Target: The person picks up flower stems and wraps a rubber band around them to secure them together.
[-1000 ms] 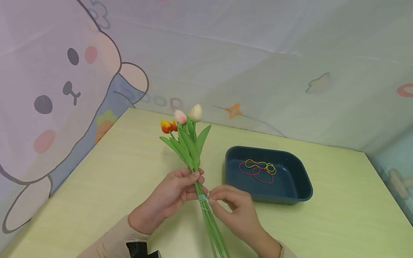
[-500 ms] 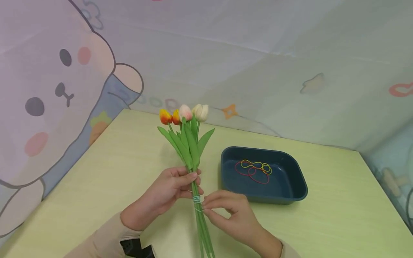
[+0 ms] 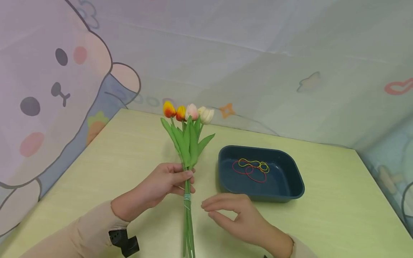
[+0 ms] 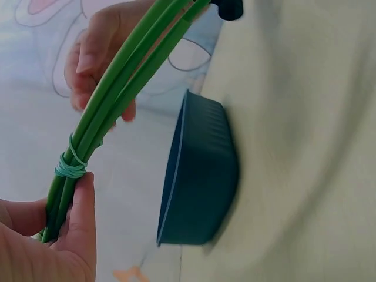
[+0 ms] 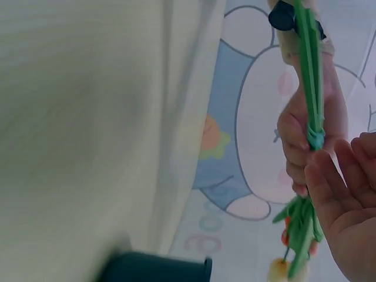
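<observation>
A bunch of artificial tulips (image 3: 188, 139), with orange-yellow, pink and white heads, stands upright in the head view. My left hand (image 3: 167, 181) grips its stems just below the leaves. A light green rubber band (image 3: 187, 197) is wound in several turns round the stems below that hand, one loop hanging looser; the left wrist view shows the band (image 4: 71, 167) close to the fingertips. My right hand (image 3: 237, 216) is apart from the stems on the right, its fingers loosely bent with nothing between them.
A dark blue tray (image 3: 292, 195) stands on the table right of the flowers. Red and yellow rubber bands (image 3: 255, 168) lie inside it. Behind the pale green-yellow table (image 3: 332, 186) hangs a cloth backdrop (image 3: 245, 64) with a cartoon bear.
My right hand has let go of the light green band and drawn away from the stems. The left hand has moved slightly left with the tulips, which now stand more upright.
</observation>
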A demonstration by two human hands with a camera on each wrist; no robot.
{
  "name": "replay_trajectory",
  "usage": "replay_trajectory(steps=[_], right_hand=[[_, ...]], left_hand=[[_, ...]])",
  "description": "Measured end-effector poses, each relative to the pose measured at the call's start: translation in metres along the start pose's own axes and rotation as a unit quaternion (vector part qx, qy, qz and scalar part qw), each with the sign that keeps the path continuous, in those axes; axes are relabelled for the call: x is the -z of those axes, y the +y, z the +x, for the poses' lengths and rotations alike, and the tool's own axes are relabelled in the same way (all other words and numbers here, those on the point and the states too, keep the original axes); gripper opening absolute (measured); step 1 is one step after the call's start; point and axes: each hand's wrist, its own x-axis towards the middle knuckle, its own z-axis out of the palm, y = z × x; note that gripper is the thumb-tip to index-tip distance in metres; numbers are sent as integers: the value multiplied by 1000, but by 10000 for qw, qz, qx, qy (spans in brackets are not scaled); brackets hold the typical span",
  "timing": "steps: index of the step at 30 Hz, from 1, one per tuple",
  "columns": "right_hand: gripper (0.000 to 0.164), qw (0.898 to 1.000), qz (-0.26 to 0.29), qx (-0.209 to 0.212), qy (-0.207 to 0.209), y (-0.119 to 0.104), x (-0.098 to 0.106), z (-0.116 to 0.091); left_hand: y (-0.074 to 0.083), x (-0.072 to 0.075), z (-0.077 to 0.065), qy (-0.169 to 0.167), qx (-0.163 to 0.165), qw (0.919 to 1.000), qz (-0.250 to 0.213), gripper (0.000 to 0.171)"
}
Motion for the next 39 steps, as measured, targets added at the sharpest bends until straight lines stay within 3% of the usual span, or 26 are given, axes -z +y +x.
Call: replay_trajectory(steps=[5,9,15,19,30,39], right_hand=[[32,9986,-423,-86,300,6,25,-10],[32,9950,-644,-494,590,12,44,-22],[34,9800,-1361,-915,1127,28,60,-47],[32,9696,-1637,-1304,1270,35,65,-59],[25,9524,-2183,-1781,1164,45,70,-76],[21,9482,-2280,-1966,1015,51,69,-82]], left_hand=[[-2,15,5,202,49,9988,440,22],[-8,26,12,414,100,9966,712,25],[-21,40,23,699,189,9931,926,24],[-31,51,33,773,327,9909,1048,24],[-51,75,53,679,975,9875,1033,22],[-62,82,59,541,1048,9876,1039,23]])
